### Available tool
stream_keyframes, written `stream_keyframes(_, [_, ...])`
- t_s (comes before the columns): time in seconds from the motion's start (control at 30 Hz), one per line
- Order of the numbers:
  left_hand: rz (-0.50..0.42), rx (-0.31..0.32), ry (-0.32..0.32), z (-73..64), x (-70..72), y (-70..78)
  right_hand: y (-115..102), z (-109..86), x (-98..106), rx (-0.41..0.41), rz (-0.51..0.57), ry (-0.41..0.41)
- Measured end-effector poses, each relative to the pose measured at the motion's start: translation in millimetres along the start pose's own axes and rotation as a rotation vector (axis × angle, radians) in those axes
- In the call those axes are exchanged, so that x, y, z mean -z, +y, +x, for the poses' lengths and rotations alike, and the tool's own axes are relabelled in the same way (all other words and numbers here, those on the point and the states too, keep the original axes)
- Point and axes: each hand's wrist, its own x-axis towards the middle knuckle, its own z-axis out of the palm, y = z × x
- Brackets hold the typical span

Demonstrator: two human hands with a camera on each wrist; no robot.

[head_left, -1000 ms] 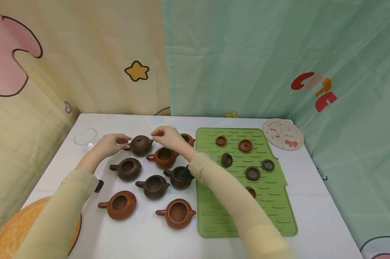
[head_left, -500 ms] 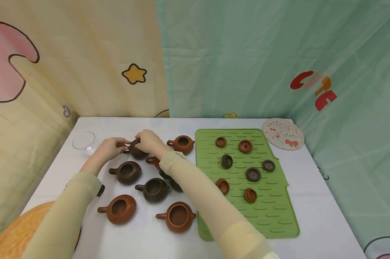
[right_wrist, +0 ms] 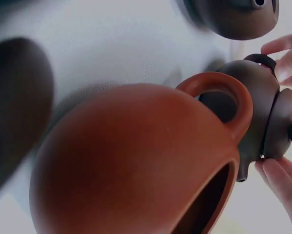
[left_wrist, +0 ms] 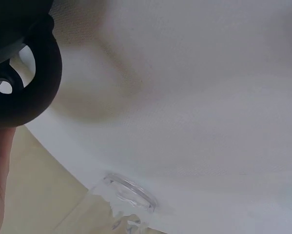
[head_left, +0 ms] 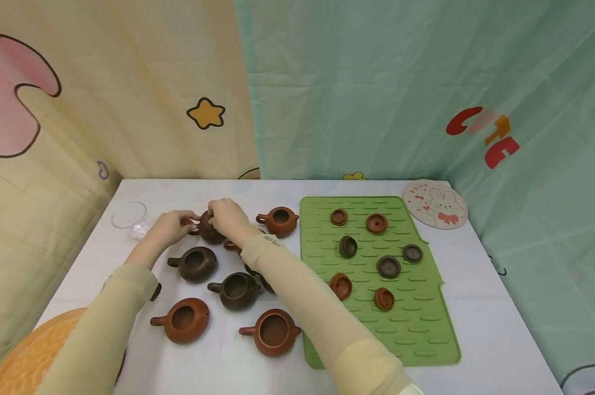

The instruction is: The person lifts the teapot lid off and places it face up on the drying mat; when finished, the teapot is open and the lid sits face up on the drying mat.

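A small dark brown teapot (head_left: 207, 233) stands at the back left of the white table, partly covered by my right hand. My left hand (head_left: 168, 231) pinches its handle (right_wrist: 262, 59) from the left. My right hand (head_left: 232, 219) is over the top and grips the dark lid (right_wrist: 281, 124) by its knob, with other fingers near the spout (right_wrist: 242, 171). In the right wrist view the lid sits at the teapot's mouth, a narrow gap showing on the spout side. A reddish teapot (right_wrist: 136, 161) looms close to the right wrist.
Several lidless teapots stand nearby, including a dark one (head_left: 194, 264) and a reddish one (head_left: 274, 332). A green mat (head_left: 416, 329) at right bears several lids (head_left: 388, 266). A clear cup (left_wrist: 128, 192) is behind my left hand; a round coaster (head_left: 436, 204) lies back right.
My right hand has moved left from beside the dark teapot onto its lid, and has stayed there over the last half second. My left hand stays at the handle.
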Motion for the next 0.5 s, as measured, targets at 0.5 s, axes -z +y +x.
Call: stream_keyframes(0.5, [-0.001,-0.009,0.018,1.9,-3.9,-4.5,61,-23.8,39,-0.213,0.819,0.017])
